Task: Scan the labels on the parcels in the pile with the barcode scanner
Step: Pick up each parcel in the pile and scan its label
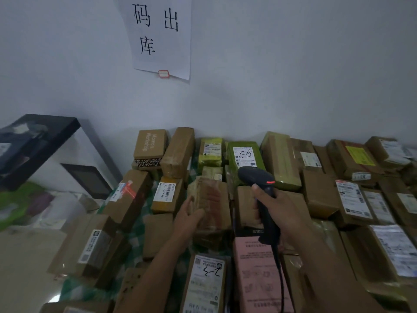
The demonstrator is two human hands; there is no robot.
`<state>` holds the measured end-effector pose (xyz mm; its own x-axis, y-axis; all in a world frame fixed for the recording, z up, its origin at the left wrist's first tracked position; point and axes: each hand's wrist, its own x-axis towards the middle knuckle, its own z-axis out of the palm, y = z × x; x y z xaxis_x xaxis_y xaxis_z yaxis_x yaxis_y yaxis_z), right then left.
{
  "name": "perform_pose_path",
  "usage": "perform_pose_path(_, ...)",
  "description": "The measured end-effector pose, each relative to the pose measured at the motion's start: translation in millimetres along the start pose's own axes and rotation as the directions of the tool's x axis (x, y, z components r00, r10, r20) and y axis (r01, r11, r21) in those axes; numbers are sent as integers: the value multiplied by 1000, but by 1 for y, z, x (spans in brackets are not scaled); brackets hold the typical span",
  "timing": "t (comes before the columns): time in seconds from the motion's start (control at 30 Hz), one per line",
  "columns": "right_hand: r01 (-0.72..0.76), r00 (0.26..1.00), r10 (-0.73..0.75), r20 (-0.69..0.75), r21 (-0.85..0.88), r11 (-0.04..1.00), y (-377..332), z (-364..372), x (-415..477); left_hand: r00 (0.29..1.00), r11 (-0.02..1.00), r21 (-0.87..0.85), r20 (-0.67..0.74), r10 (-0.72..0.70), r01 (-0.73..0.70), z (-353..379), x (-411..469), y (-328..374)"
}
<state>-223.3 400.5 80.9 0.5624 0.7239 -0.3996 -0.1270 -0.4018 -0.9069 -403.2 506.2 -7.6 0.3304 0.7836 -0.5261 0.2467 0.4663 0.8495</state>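
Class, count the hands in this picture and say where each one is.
2. The left hand grips a tape-wrapped brown cardboard parcel mid-pile; the right hand, just right of it, holds the black handheld barcode scanner by its grip. No other hand shows.

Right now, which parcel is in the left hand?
The tape-wrapped brown parcel in the middle, gripped by the left hand just left of the scanner. It alone is held; the rest lie untouched.
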Motion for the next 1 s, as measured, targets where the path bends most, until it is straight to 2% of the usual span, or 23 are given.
perform_pose_path(0.17, 3, 996, -8, -88, -49, 999, 3, -12, 14, 980, 994, 77, 179, -88, 75, -9, 12, -7)
perform_pose_path(0.3, -19, 997, 17, -71, -34, 999, 9, -16, 21, 965, 982, 108, 198, -174, 155, -15, 14, -12)
perform_pose_path(0.37, -27, 998, 25, -56, -28, 999, 11, -15, 26, 961, 970, 205, 215, -175, 130, -16, 10, -6)
perform_pose_path(0.43, -20, 999, 19, -44, -28, 999, 11, -13, 31, 974, 946, 321, 196, -111, 43, -13, 13, 3)
perform_pose_path(0.53, 23, 998, -27, -52, -76, 997, 8, -11, 41, 995, 888, 450, 42, 87, -97, -6, 37, 20)
perform_pose_path(0.6, 65, 994, -74, -76, -109, 992, 6, -12, 52, 971, 817, 546, -23, 236, -186, 3, 55, 35)
perform_pose_path(0.7, 109, 988, -123, -99, -135, 985, 5, -18, 69, 935, 684, 688, -24, 354, -242, 20, 87, 55)
perform_pose_path(0.77, 104, 987, -124, -99, -192, 976, 10, -21, 80, 948, 606, 765, 22, 317, -220, 33, 113, 60)
perform_pose_path(0.87, 77, 989, -101, -112, -200, 977, 22, -26, 92, 984, 482, 868, 45, 171, -123, 48, 155, 52)
perform_pose_path(1.0, 52, 988, -74, -135, -157, 986, 34, -32, 106, 994, 402, 910, 77, 72, -100, 59, 186, 44)
